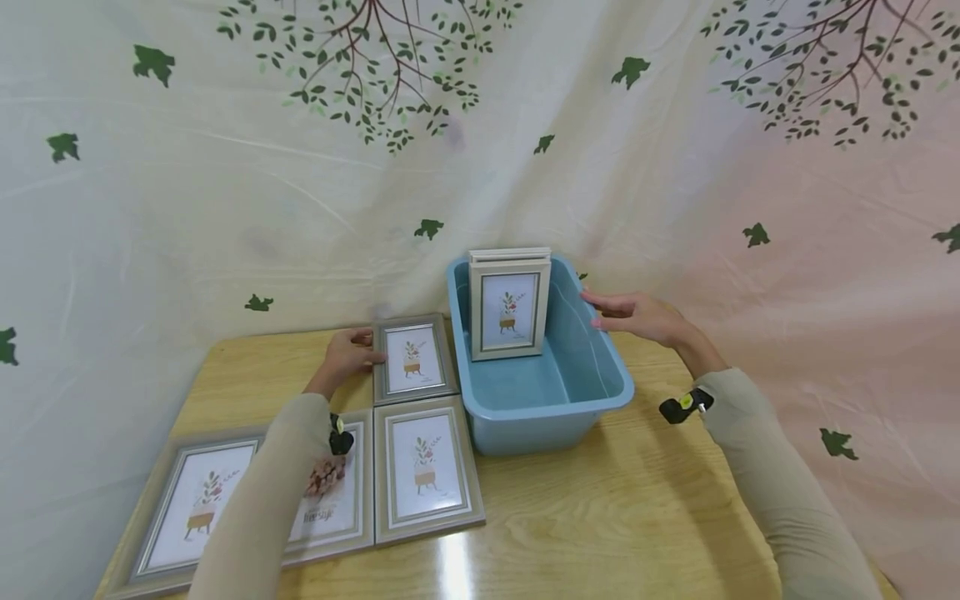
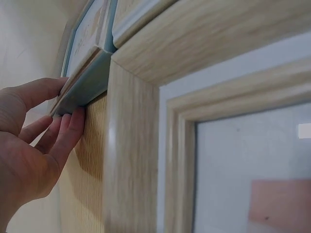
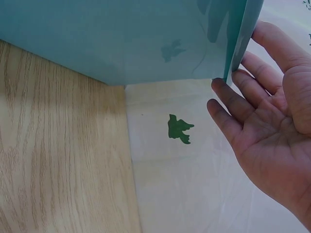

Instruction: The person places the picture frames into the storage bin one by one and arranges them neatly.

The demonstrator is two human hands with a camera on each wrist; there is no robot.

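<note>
My left hand point(image 1: 348, 358) is at the left edge of a small grey-brown picture frame point(image 1: 379, 367) lying face up on the table. In the left wrist view, my thumb is on top of this edge and my fingertips bear against its side and underside, pinching it. My right hand point(image 1: 637, 318) touches the right rim of a blue plastic basin point(image 1: 532, 432). In the right wrist view, the thumb and fingertips meet the rim with the fingers loosely extended. Inside the basin, cream picture frames point(image 1: 508, 354) stand upright against the far left part, one before another.
A picture frame point(image 1: 429, 533) lies just in front of the small one. Left of it are another frame point(image 1: 367, 500) with a pinkish cluster and a large frame point(image 1: 161, 533), both partly under my left sleeve. A leaf-patterned cloth point(image 1: 337, 217) hangs behind the wooden table point(image 1: 600, 533).
</note>
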